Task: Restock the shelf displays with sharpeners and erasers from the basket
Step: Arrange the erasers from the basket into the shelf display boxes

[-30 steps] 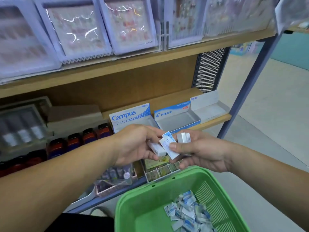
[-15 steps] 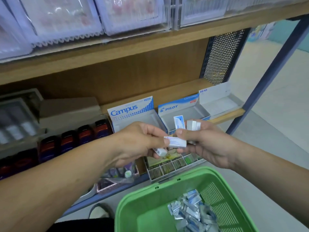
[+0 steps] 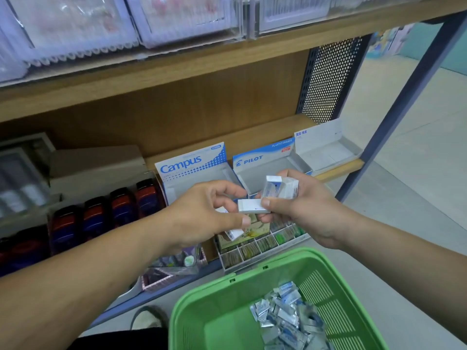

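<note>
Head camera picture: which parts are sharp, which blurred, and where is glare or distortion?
In the head view, the blue-and-white Campus cardboard box and the white erasers in the left hand and right hand are sharp; the dark red-and-blue items at the left edge are smeared; the clear plastic-wrapped packs on top look hazy with pale glare; the wooden shelf board slants, likely wide-angle distortion.

Three open display boxes [image 3: 262,160], one green basket [image 3: 202,314], one left hand [image 3: 202,213], one right hand [image 3: 305,213], erasers [image 3: 285,317] heaped past counting.
</note>
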### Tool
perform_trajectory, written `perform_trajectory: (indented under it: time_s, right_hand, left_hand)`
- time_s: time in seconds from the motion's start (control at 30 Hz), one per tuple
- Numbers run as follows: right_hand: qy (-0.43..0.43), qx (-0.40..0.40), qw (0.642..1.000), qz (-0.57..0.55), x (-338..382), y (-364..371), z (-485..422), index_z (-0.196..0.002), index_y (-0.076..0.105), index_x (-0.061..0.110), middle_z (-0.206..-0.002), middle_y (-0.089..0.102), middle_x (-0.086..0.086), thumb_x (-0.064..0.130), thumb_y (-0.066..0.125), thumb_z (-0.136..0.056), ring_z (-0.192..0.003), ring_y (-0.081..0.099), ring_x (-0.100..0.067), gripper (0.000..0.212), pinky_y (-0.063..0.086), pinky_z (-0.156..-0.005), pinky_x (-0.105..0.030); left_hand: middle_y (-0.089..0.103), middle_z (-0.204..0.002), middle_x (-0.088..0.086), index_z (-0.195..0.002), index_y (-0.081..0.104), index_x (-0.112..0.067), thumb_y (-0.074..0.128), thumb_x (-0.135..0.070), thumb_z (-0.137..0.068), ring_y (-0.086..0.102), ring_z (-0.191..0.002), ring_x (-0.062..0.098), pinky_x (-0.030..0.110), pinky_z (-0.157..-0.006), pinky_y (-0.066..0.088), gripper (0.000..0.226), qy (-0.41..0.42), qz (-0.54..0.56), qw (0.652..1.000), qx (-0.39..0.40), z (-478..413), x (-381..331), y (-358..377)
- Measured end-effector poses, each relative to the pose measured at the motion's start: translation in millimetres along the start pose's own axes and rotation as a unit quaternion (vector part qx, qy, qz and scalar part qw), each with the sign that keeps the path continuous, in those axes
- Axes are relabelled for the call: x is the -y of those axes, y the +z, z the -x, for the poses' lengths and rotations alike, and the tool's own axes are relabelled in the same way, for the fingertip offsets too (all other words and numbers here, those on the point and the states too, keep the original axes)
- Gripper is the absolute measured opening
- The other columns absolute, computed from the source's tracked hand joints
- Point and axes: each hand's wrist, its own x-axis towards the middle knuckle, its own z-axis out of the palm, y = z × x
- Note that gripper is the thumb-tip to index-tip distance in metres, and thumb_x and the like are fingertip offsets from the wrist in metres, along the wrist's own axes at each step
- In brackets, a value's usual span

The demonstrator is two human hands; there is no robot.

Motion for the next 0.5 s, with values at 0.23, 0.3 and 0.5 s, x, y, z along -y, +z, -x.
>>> perform_trajectory:
  time_s: [0.23,0.3,0.5]
  right_hand:
    - [0.001,-0.005,0.998,-0.067,0,1,1,-0.11,0.059,-0.002,-0.104,0.074,-0.025,-0.006,0.071,-0.088,-0.086,0.074,-0.036,0.025,0.064,-0.076,-0.039]
    - [0.014,-0.017,0.996,-0.081,0,0,0,-0.111,0.059,-0.004,-0.101,0.072,-0.028,-0.004,0.072,-0.088,-0.08,0.074,-0.031,0.026,0.065,-0.076,-0.041]
    - [0.04,-0.027,0.999,-0.022,-5,-14,-5,-0.123,0.056,-0.005,-0.082,0.069,-0.024,0.003,0.07,-0.094,-0.068,0.066,-0.032,0.033,0.059,-0.06,-0.037]
  left_hand:
    - [0.079,-0.086,0.004,-0.108,0.069,-0.018,0.079,-0.013,-0.089,0.075,-0.088,0.018,0.029,-0.082,0.053,0.022,0.003,0.022,1.0,-0.018,-1,-1,0]
    - [0.078,-0.084,0.006,-0.108,0.068,-0.015,0.08,-0.009,-0.087,0.074,-0.08,0.014,0.024,-0.077,0.049,0.025,0.001,0.031,0.999,-0.02,-2,-1,-1]
    - [0.078,-0.086,0.007,-0.105,0.068,-0.013,0.082,-0.008,-0.084,0.075,-0.089,0.026,0.038,-0.084,0.054,0.026,0.002,0.027,0.999,-0.033,-7,-4,3]
